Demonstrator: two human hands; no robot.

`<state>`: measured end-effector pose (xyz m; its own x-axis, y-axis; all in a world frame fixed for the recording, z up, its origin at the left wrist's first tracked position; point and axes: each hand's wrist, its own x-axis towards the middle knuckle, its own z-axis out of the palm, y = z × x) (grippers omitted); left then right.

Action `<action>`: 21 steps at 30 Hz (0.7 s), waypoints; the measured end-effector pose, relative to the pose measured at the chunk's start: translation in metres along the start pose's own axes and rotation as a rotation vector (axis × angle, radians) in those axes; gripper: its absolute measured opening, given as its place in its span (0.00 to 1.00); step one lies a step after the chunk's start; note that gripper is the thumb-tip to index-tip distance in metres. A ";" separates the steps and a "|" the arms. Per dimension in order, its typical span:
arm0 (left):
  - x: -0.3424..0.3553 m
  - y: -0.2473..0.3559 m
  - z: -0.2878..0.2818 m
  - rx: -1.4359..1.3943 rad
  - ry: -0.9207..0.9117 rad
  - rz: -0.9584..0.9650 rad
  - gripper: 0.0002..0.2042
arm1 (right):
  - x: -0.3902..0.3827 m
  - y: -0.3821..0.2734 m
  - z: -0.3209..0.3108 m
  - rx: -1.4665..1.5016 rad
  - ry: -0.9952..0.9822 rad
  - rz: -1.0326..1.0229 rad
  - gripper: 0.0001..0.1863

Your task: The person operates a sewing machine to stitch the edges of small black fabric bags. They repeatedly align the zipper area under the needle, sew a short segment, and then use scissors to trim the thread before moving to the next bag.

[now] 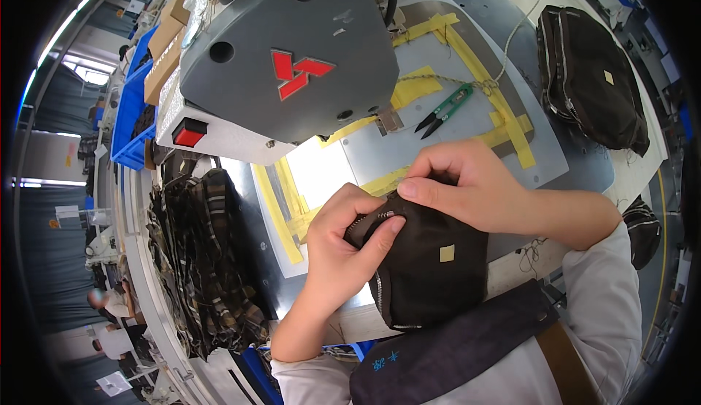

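A dark brown zippered bag (pixel 434 274) with a small yellow square patch is held in front of me. My left hand (pixel 343 244) grips its upper left edge beside an open zipper, thumb pressed on the fabric near the zipper's end. My right hand (pixel 460 186) pinches the top edge just right of my left thumb, its fingertips partly hidden. Behind the bag is a work plate (pixel 336 164) bordered with yellow tape. Green thread snips (pixel 445 109) lie above my right hand, below a twisted cord. The grey sewing machine head (pixel 241 47) overhangs the plate.
A pile of striped dark fabric (pixel 204 252) lies at left, near blue bins (pixel 131 142) and cardboard boxes (pixel 162 69). Another dark bag (pixel 588 84) rests at upper right, a further dark item (pixel 642 237) below it. Two other people (pixel 117 339) are at stations in the far left background.
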<state>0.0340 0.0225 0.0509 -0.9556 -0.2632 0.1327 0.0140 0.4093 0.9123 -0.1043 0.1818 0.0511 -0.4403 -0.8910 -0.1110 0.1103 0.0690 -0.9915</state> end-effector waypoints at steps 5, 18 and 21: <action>0.002 -0.003 0.001 0.053 0.005 0.011 0.07 | 0.011 0.005 -0.003 0.061 -0.012 0.147 0.10; -0.007 0.004 0.019 -0.312 0.106 0.039 0.32 | -0.086 -0.006 -0.077 -0.338 0.273 0.208 0.24; -0.006 0.008 0.012 -0.232 0.044 -0.030 0.29 | -0.104 -0.033 -0.129 -0.072 0.945 -0.127 0.16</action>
<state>0.0361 0.0379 0.0524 -0.9428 -0.3124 0.1165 0.0581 0.1901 0.9800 -0.1769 0.3296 0.0862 -0.9861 -0.1650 0.0198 -0.0288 0.0526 -0.9982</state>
